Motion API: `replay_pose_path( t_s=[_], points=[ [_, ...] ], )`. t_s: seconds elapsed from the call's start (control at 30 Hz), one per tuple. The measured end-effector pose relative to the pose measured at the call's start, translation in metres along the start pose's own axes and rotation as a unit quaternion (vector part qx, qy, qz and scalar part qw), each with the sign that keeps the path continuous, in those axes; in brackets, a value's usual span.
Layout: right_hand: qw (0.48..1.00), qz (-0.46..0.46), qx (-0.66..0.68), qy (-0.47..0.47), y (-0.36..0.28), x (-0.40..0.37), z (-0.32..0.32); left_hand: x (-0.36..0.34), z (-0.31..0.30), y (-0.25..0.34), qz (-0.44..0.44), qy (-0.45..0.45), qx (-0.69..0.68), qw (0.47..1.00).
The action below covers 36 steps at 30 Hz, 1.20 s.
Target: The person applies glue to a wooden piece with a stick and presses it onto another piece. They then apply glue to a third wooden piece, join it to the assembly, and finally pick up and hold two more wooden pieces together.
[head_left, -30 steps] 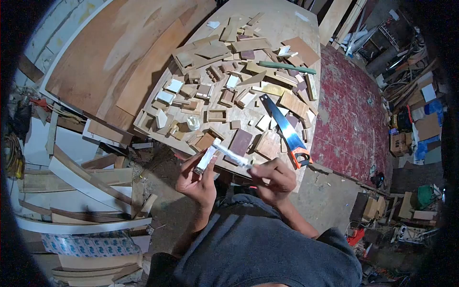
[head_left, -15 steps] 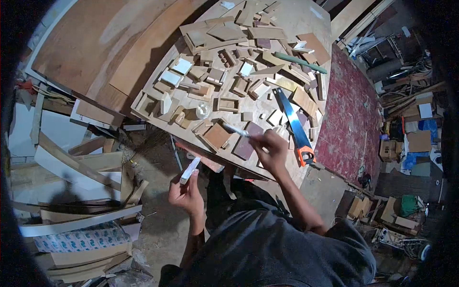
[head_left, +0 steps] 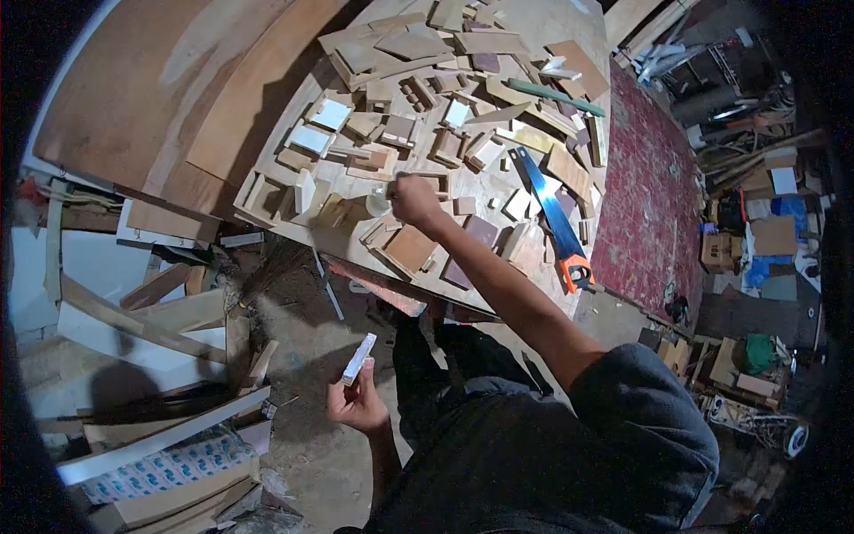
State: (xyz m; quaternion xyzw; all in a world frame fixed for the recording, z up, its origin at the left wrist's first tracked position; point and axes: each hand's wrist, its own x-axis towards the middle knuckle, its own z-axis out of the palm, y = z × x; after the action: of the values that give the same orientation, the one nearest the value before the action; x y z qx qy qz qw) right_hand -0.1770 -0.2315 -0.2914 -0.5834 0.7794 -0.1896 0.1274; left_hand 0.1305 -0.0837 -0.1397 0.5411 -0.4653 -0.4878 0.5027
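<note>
My left hand [head_left: 360, 405] pinches a small wood block with a white face [head_left: 358, 360], tilted upward in front of the table's near edge. My right hand [head_left: 414, 199] is closed just over the right side of a small clear cup [head_left: 377, 204] on the table. The slim, brush-like stick seen in its fingers earlier is mostly hidden now by the hand. Beside the cup lie small wooden box pieces, among them an open wooden box frame [head_left: 436, 183] and a brown panel in a frame [head_left: 409, 248].
The wooden table [head_left: 356, 18] carries many offcuts and small boxes. A handsaw [head_left: 550, 205] with an orange handle and a green strip [head_left: 556, 97] lie on its right side. Large curved boards [head_left: 151, 98] stand at left; scrap wood [head_left: 142, 311] fills the lower left.
My right hand has moved left and farther over the table to the cup, turning the stick out of sight. My left hand keeps hold of the white-faced block, slightly lower in view.
</note>
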Motion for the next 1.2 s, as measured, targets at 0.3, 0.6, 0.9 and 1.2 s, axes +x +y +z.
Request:
replay_pose_path(
  t_s=[0.3, 0.6, 0.9, 1.2],
  points=[
    [0.996, 0.034, 0.042, 0.077, 0.008, -0.075, -0.059, 0.001, 0.027, -0.007, -0.066, -0.137, -0.015, 0.988],
    [0.778, 0.177, 0.592, -0.117, 0.006, -0.28, -0.197, -0.026, 0.094, -0.025, -0.451, -0.451, -0.355, 0.684],
    [0.794, 0.018, 0.602, -0.084, 0.003, -0.344, -0.247, -0.107, 0.147, -0.02, -0.516, -0.549, -0.345, 0.56],
    [0.794, 0.018, 0.606, -0.046, 0.05, -0.401, -0.264, -0.183, 0.178, -0.018, -0.554, -0.527, -0.403, 0.504]
  ],
)
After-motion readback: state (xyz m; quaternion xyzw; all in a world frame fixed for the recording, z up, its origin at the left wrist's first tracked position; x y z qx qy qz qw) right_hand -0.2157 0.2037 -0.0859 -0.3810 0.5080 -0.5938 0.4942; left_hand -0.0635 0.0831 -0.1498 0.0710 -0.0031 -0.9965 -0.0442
